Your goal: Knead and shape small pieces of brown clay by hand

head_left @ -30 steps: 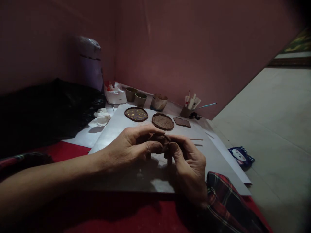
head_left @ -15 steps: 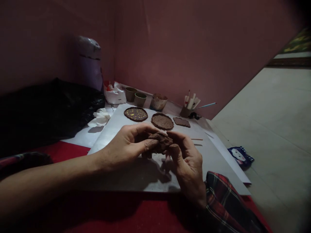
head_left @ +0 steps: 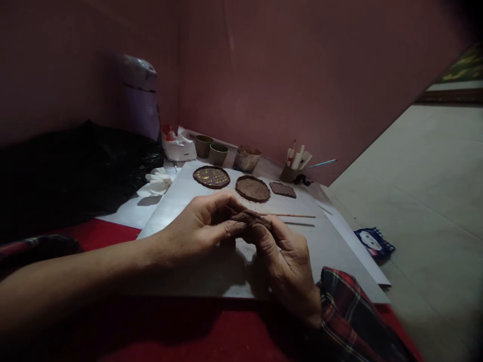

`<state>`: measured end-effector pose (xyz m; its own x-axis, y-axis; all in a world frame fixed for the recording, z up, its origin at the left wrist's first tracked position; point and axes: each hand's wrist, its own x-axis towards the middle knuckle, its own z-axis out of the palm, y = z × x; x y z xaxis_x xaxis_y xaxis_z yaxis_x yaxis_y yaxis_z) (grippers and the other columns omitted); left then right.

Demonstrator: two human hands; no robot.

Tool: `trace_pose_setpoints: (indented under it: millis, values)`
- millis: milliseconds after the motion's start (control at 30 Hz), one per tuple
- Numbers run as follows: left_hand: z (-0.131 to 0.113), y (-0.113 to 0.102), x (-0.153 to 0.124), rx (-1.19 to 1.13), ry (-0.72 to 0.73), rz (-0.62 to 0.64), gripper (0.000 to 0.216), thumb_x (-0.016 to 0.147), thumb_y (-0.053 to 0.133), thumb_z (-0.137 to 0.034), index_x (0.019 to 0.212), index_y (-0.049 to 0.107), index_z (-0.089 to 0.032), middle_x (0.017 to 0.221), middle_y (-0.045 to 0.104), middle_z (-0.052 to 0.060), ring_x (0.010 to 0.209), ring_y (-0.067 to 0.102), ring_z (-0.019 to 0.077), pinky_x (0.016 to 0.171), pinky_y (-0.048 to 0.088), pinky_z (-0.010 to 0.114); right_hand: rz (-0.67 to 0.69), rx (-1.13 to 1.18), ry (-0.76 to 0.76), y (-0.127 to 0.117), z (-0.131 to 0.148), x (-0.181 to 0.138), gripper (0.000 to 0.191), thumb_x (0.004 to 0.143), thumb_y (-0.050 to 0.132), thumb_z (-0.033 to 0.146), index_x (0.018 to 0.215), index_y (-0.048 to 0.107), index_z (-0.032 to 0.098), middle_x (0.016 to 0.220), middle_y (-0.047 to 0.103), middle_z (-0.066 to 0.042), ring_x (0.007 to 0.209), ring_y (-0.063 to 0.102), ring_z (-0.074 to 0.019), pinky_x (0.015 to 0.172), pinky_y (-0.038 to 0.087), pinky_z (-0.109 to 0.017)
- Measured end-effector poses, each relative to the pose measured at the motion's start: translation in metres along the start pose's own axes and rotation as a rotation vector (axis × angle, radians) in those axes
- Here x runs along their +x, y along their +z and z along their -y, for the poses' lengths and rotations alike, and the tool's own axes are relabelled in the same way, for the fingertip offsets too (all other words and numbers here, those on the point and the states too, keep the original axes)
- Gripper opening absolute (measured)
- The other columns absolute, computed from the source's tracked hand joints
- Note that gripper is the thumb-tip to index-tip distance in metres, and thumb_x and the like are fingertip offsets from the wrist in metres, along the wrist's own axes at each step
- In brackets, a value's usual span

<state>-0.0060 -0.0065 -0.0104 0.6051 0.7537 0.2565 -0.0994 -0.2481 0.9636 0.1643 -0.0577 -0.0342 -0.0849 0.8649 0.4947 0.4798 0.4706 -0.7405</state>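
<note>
Between my two hands, above the white sheet [head_left: 328,266], is a lump of brown clay [head_left: 249,217]. My left hand [head_left: 204,218] grips its left side, thumb in front and fingers behind. On the right side, my right hand [head_left: 285,256] pinches the clay with its thumb pressed on the near face. Much of the lump is hidden by the fingers. Behind the hands lie a round clay piece with yellow dots [head_left: 211,177], a plain round clay piece [head_left: 252,189] and a small rectangular clay slab [head_left: 283,189]. A thin wooden stick [head_left: 294,216] shows just beyond my right hand.
Along the back stand two cups [head_left: 218,155], a clay-smeared container [head_left: 246,159] and a holder with sticks and a brush [head_left: 290,173]. Crumpled tissue [head_left: 155,182] and a black plastic bag [head_left: 75,171] are at left. A blue item with a face design [head_left: 373,244] lies on the floor.
My right hand has closed in to the left, its thumb now pressing the clay near my left thumb. The clay looks flatter, and more of the wooden stick shows. My left hand has barely moved.
</note>
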Motion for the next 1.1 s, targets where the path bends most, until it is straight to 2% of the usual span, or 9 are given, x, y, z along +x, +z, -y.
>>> trace_pose_setpoints:
  millis: [267, 333, 467, 567, 667, 800, 900, 1000, 1100]
  values:
    - [-0.0023, -0.0019, -0.0003, -0.036, -0.017, 0.026, 0.009, 0.085, 0.06, -0.021, 0.089, 0.062, -0.013, 0.075, 0.064, -0.001, 0.06, 0.057, 0.0072, 0.055, 0.047, 0.017, -0.013, -0.013, -0.051, -0.001, -0.0002, 0.0002, 0.022, 0.094, 0.047, 0.029, 0.085, 0.063, 0.018, 0.074, 0.059, 0.0, 0.069, 0.055, -0.013, 0.065, 0.044, -0.026]
    - [-0.0028, -0.0007, 0.0001, -0.046, -0.038, 0.031, 0.015, 0.083, 0.061, -0.019, 0.098, 0.064, -0.015, 0.083, 0.066, 0.0, 0.066, 0.059, 0.0085, 0.058, 0.048, 0.017, -0.026, -0.004, -0.045, -0.0011, -0.0024, 0.0001, 0.022, 0.094, 0.045, 0.03, 0.088, 0.063, 0.018, 0.078, 0.061, -0.001, 0.071, 0.056, -0.0135, 0.066, 0.044, -0.026]
    - [-0.0026, -0.0003, -0.0001, -0.056, -0.072, 0.0, 0.041, 0.082, 0.064, -0.022, 0.122, 0.057, -0.023, 0.08, 0.067, -0.002, 0.063, 0.058, 0.0081, 0.057, 0.048, 0.017, -0.019, -0.028, -0.065, -0.0015, -0.0037, -0.0009, 0.023, 0.094, 0.044, 0.031, 0.103, 0.062, 0.019, 0.083, 0.063, -0.002, 0.074, 0.059, -0.0149, 0.067, 0.045, -0.027]
    - [-0.0014, -0.0018, 0.0008, 0.006, -0.075, 0.06, 0.025, 0.086, 0.059, -0.03, 0.107, 0.068, -0.019, 0.09, 0.071, 0.003, 0.075, 0.061, 0.0112, 0.063, 0.049, 0.018, 0.009, -0.121, -0.116, -0.002, -0.0021, -0.0017, 0.024, 0.093, 0.045, 0.032, 0.094, 0.063, 0.017, 0.078, 0.061, -0.003, 0.072, 0.058, -0.0159, 0.066, 0.044, -0.027]
    - [-0.0018, -0.0025, 0.0023, 0.027, -0.048, 0.06, 0.021, 0.086, 0.06, -0.027, 0.1, 0.07, -0.017, 0.094, 0.072, 0.003, 0.084, 0.063, 0.0134, 0.073, 0.049, 0.019, -0.006, -0.192, -0.1, -0.0026, -0.0016, -0.0015, 0.025, 0.093, 0.045, 0.034, 0.09, 0.062, 0.016, 0.077, 0.061, -0.004, 0.069, 0.057, -0.0157, 0.063, 0.042, -0.027]
    - [-0.0048, -0.0008, 0.0019, 0.042, -0.034, 0.028, 0.019, 0.087, 0.058, -0.027, 0.099, 0.071, -0.02, 0.088, 0.072, -0.001, 0.072, 0.061, 0.0079, 0.061, 0.046, 0.013, -0.029, -0.153, -0.057, -0.0034, -0.0031, 0.0003, 0.033, 0.091, 0.045, 0.047, 0.086, 0.058, 0.017, 0.068, 0.059, 0.0, 0.059, 0.053, -0.0134, 0.056, 0.04, -0.025]
    - [-0.0061, 0.0006, 0.0008, 0.038, -0.034, 0.002, 0.018, 0.087, 0.058, -0.027, 0.099, 0.071, -0.02, 0.088, 0.072, -0.001, 0.075, 0.062, 0.0087, 0.064, 0.046, 0.014, -0.023, -0.174, -0.069, -0.0032, -0.0029, 0.0015, 0.04, 0.088, 0.047, 0.054, 0.081, 0.06, 0.017, 0.062, 0.055, 0.002, 0.054, 0.047, -0.0126, 0.052, 0.036, -0.025]
    - [-0.0057, -0.0001, 0.0016, 0.045, -0.039, 0.002, 0.017, 0.087, 0.059, -0.025, 0.096, 0.071, -0.016, 0.091, 0.072, 0.002, 0.085, 0.063, 0.0122, 0.072, 0.048, 0.016, -0.001, -0.218, -0.062, -0.0021, -0.0014, 0.0018, 0.027, 0.087, 0.055, 0.043, 0.089, 0.062, 0.016, 0.069, 0.06, 0.0, 0.055, 0.049, -0.012, 0.054, 0.038, -0.024]
    - [-0.0045, -0.0019, 0.0034, 0.065, -0.049, 0.017, 0.017, 0.084, 0.061, -0.025, 0.091, 0.07, -0.012, 0.084, 0.071, 0.004, 0.075, 0.061, 0.0112, 0.064, 0.047, 0.016, 0.037, -0.168, -0.068, -0.0011, -0.0002, 0.0013, 0.02, 0.091, 0.052, 0.032, 0.096, 0.062, 0.016, 0.076, 0.063, -0.002, 0.063, 0.054, -0.0131, 0.06, 0.041, -0.025]
